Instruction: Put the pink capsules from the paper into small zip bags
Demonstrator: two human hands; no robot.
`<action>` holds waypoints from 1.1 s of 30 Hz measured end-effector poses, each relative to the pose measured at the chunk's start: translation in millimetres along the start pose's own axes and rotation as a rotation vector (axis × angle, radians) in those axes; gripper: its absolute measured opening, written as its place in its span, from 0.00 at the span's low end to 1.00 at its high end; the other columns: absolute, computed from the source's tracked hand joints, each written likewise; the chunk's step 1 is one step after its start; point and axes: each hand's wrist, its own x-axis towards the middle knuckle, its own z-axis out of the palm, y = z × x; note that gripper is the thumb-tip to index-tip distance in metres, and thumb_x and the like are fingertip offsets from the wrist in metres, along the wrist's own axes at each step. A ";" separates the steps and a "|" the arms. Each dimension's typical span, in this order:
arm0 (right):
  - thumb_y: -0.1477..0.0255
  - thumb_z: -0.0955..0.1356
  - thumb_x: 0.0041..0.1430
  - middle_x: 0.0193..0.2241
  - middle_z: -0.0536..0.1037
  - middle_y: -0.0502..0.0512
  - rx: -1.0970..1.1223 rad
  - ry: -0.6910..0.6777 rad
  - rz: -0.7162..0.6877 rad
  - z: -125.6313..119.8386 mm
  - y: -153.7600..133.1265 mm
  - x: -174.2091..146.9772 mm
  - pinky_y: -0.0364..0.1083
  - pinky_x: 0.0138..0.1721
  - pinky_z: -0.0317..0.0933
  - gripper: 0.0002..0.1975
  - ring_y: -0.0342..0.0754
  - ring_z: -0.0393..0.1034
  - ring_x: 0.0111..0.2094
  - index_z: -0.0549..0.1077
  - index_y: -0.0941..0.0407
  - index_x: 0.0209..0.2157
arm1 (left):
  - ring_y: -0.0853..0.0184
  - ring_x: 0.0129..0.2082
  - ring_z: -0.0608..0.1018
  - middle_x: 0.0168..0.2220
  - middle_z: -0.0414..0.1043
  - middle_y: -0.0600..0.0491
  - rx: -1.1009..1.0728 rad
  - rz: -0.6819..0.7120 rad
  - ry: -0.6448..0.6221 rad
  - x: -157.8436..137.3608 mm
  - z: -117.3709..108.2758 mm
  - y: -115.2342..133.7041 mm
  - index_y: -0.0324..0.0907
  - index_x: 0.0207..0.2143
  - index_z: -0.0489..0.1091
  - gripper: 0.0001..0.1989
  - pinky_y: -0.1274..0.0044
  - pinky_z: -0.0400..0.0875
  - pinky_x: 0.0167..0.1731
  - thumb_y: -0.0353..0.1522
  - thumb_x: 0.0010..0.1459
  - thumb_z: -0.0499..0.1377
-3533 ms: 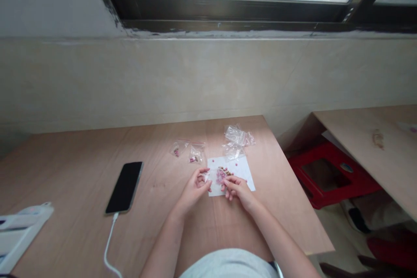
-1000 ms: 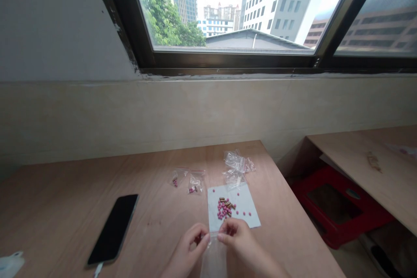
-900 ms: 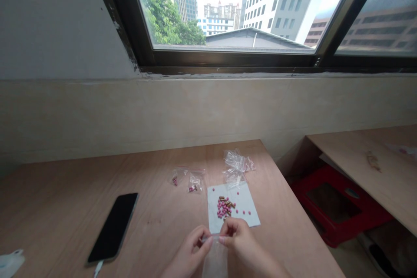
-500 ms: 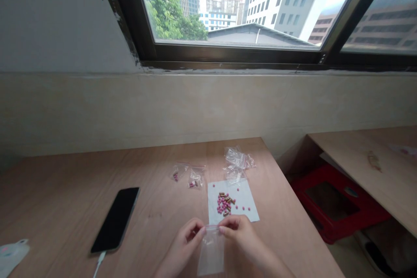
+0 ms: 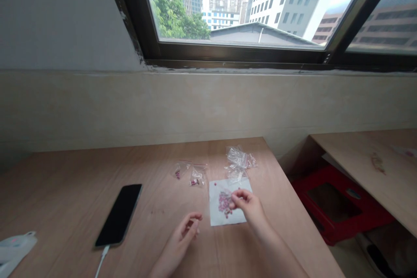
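A white paper sheet (image 5: 228,217) lies on the wooden table (image 5: 74,182) with a heap of pink pills (image 5: 223,202) and a few brown capsules on it. My right hand (image 5: 246,205) reaches over the sheet and pinches a small clear zip bag (image 5: 224,194), which hangs blurred over the pills. My left hand (image 5: 185,231) hovers above the table just left of the sheet, fingers loosely curled with nothing in them. Two small bags with pills (image 5: 190,173) lie behind the sheet to the left, and a pile of empty clear bags (image 5: 240,159) lies behind it.
A black phone (image 5: 119,213) on a white cable lies to the left, and a white object (image 5: 14,247) sits at the table's left edge. The table ends on the right, with a red stool (image 5: 339,202) and a second wooden top (image 5: 374,169) beyond. A tiled wall and window stand behind.
Both hands held the clear bag near the table's front. My left hand has let go, and my right hand has carried the bag forward over the pills.
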 end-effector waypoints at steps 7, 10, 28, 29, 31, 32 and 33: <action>0.67 0.68 0.39 0.37 0.73 0.63 -0.260 0.404 -0.156 -44.9 -2.8 72.6 0.47 0.36 0.63 0.24 0.50 0.70 0.33 0.67 0.63 0.41 | 0.66 0.35 0.70 0.36 0.68 0.51 0.045 -0.022 0.056 0.2 -8.1 -22.1 0.41 0.38 0.66 0.18 0.76 0.63 0.38 0.44 0.51 0.53; 0.68 0.65 0.44 0.34 0.75 0.61 -0.418 0.357 -0.178 -52.8 13.4 68.1 0.48 0.38 0.62 0.18 0.50 0.70 0.34 0.71 0.63 0.37 | 0.66 0.34 0.70 0.35 0.68 0.51 0.037 -0.026 0.046 0.0 -7.8 -28.9 0.41 0.37 0.66 0.17 0.75 0.63 0.38 0.43 0.50 0.53; 0.79 0.60 0.48 0.46 0.70 0.61 -0.842 0.065 -0.312 -15.4 18.0 97.7 0.51 0.52 0.50 0.19 0.53 0.58 0.52 0.71 0.61 0.43 | 0.66 0.32 0.71 0.32 0.70 0.52 0.097 -0.052 0.026 7.4 -14.1 -41.4 0.40 0.34 0.67 0.15 0.77 0.64 0.34 0.42 0.51 0.53; 0.80 0.59 0.48 0.45 0.71 0.61 -0.826 0.075 -0.312 -16.2 15.9 98.8 0.50 0.51 0.51 0.19 0.52 0.59 0.51 0.71 0.61 0.42 | 0.66 0.32 0.71 0.32 0.70 0.52 0.099 -0.046 0.023 8.9 -14.6 -40.2 0.40 0.34 0.67 0.15 0.77 0.64 0.34 0.42 0.51 0.53; 0.80 0.58 0.47 0.43 0.72 0.60 -0.776 0.126 -0.322 -20.4 11.8 97.4 0.48 0.49 0.54 0.19 0.50 0.63 0.48 0.72 0.61 0.40 | 0.65 0.33 0.71 0.32 0.71 0.52 0.097 -0.034 0.028 12.9 -15.6 -35.7 0.40 0.34 0.68 0.14 0.77 0.64 0.35 0.41 0.51 0.54; 0.79 0.58 0.47 0.41 0.73 0.59 -0.744 0.172 -0.331 -24.0 10.5 94.8 0.47 0.47 0.55 0.18 0.50 0.64 0.46 0.72 0.61 0.39 | 0.65 0.34 0.72 0.33 0.71 0.52 0.099 -0.027 0.035 15.5 -16.3 -33.0 0.40 0.33 0.68 0.14 0.77 0.64 0.36 0.41 0.50 0.54; 0.78 0.58 0.47 0.39 0.74 0.59 -0.713 0.230 -0.338 -28.8 10.3 90.8 0.47 0.45 0.56 0.17 0.49 0.66 0.43 0.72 0.60 0.37 | 0.64 0.35 0.72 0.33 0.71 0.52 0.106 -0.018 0.043 18.6 -17.2 -30.2 0.40 0.33 0.68 0.14 0.77 0.64 0.36 0.41 0.50 0.54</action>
